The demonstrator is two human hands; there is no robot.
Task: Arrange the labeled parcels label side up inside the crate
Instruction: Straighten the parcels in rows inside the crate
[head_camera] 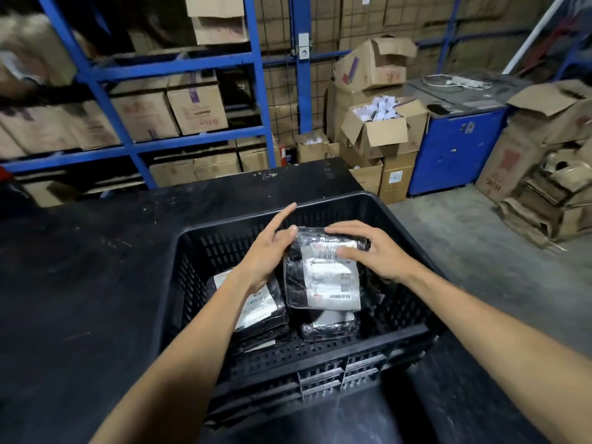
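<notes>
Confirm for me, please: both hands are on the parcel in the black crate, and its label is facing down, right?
Not quite: in the head view both hands, left hand and right hand, rest on the parcel inside the black crate, but its label faces up.

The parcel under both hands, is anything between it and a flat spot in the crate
Yes. The parcel, label up, lies partly on another wrapped parcel at the near side. A further stack fills the crate's left under the left hand. The right hand rests on it.
</notes>
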